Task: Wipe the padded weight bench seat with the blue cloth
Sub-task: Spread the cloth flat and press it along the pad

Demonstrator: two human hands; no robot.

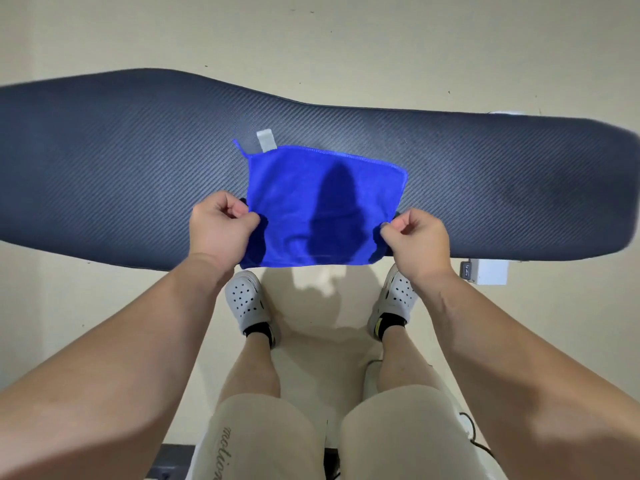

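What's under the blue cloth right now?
The blue cloth lies spread on the dark padded bench seat, with its near edge hanging over the seat's front. Both hands pinch its near corners. Whatever is on the padding beneath it is covered.

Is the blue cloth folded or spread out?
Spread out: the blue microfibre cloth lies flat on the dark padded bench seat, its near corners pinched by the left hand and right hand.
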